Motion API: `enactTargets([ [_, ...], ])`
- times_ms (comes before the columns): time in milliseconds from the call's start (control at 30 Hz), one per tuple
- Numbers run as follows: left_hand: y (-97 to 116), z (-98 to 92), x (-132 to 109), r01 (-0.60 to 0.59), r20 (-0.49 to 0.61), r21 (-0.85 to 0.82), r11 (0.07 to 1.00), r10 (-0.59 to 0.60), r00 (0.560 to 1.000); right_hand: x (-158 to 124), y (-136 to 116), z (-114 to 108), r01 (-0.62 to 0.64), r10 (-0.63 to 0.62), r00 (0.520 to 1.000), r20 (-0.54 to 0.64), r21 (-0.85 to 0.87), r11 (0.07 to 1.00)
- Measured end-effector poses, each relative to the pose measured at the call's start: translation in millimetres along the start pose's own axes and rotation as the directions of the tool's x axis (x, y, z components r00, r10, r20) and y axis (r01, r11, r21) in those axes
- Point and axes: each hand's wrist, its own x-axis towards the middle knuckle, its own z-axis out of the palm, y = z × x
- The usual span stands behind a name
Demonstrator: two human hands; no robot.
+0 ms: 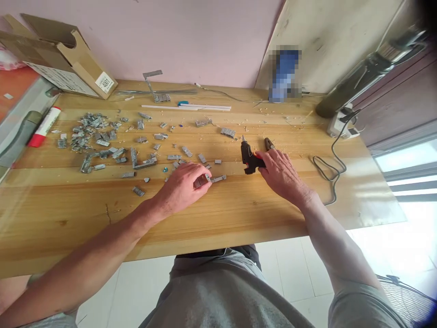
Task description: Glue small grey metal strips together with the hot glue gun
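My left hand (186, 182) is over the middle of the table, its thumb and fingers closed on a small grey block (200, 181). A thin grey strip (219, 178) extends to the right from beside that block; whether the two are joined I cannot tell. To the right, my right hand (282, 171) is wrapped around the handle of a black glue gun (246, 157), whose nozzle points away from me. Just beyond the right knuckles a dark tool tip (269, 143) shows, the rest covered by the hand. Several loose grey pieces (186, 151) lie beyond my left hand.
A heap of grey scraps (92, 125) covers the table's left side, near a red-and-white marker (45, 127). White sticks (186, 107) lie at the back. An open cardboard box (75, 68) is back left. A dark bottle (355, 77), power strip (343, 123) and cable (329, 166) are right.
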Motion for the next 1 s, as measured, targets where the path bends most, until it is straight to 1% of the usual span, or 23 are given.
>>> enactTargets([
  [67,1.9,2.7,-1.6,0.012,-0.005,-0.027,1.000,-0.013,1.000,-1.8,21.4,-10.3,-0.063,0.063,0.997,-0.040,0.002,0.998],
  [133,2.0,6.0,-2.3,0.021,-0.013,-0.051,0.998,-0.022,1.000,-5.5,54.0,-21.6,-0.146,0.146,0.988,-0.053,0.001,0.989],
  [233,-0.6,11.0,-2.4,0.030,0.001,-0.071,0.997,-0.030,1.000,-14.7,105.5,-32.6,-0.247,0.246,0.969,0.023,0.018,0.969],
  [300,-2.9,13.8,-2.5,0.034,0.024,-0.072,0.997,-0.032,0.999,-20.2,129.0,-32.6,-0.284,0.284,0.958,0.044,-0.006,0.959],
  [367,-4.5,15.9,-3.1,0.026,0.036,-0.058,0.998,-0.024,0.999,-22.8,140.3,-27.4,-0.296,0.296,0.952,0.073,-0.021,0.955],
  [467,-4.6,19.6,-4.1,-0.009,0.036,-0.021,1.000,0.010,0.999,-21.9,139.7,-19.5,-0.306,0.309,0.947,0.091,-0.040,0.951],
  [533,-3.9,22.8,-4.3,-0.017,0.038,0.000,1.000,0.017,0.999,-19.7,129.2,-19.7,-0.338,0.341,0.938,0.056,-0.066,0.939],
  [567,-3.4,24.5,-4.1,-0.017,0.038,0.008,1.000,0.017,0.999,-18.3,119.9,-21.5,-0.356,0.358,0.933,0.020,-0.079,0.931],
  [633,-2.4,27.4,-3.3,-0.018,0.036,0.022,1.000,0.017,0.999,-14.8,90.1,-26.0,-0.369,0.364,0.929,-0.069,-0.083,0.926],
  [667,-1.8,28.4,-2.7,-0.020,0.032,0.026,0.999,0.020,0.999,-12.7,69.4,-27.5,-0.323,0.315,0.941,-0.126,-0.049,0.945],
  [700,-1.3,29.0,-2.0,-0.022,0.027,0.029,0.999,0.022,0.999,-10.4,45.5,-27.8,-0.233,0.233,0.962,-0.141,0.016,0.972],
  [733,-0.7,29.1,-1.5,-0.024,0.021,0.032,0.999,0.023,0.999,-8.0,19.4,-26.5,-0.124,0.135,0.986,-0.098,0.109,0.986],
  [767,0.0,28.8,-1.0,-0.028,0.018,0.033,0.999,0.027,0.999,-5.4,-7.3,-23.8,-0.044,0.050,0.998,-0.023,0.201,0.979],
  [800,0.6,28.1,-0.7,-0.033,0.015,0.035,0.999,0.032,0.999,-2.8,-32.7,-19.8,-0.010,-0.004,0.999,0.053,0.263,0.965],
  [833,1.3,27.2,-0.6,-0.040,0.014,0.041,0.998,0.040,0.999,-0.2,-55.4,-15.0,-0.010,-0.022,0.993,0.112,0.281,0.960],
  [900,2.6,25.0,-0.9,-0.061,0.012,0.067,0.996,0.061,0.998,4.9,-88.4,-5.2,-0.058,0.013,0.986,0.166,0.272,0.961],
  [933,3.2,23.9,-1.2,-0.074,0.010,0.084,0.994,0.074,0.997,7.3,-98.0,-1.3,-0.091,0.035,0.981,0.192,0.291,0.952],
  [1000,4.2,22.2,-1.9,-0.098,0.001,0.119,0.988,0.098,0.995,11.5,-105.8,3.0,-0.146,0.066,0.971,0.229,0.352,0.925],
])
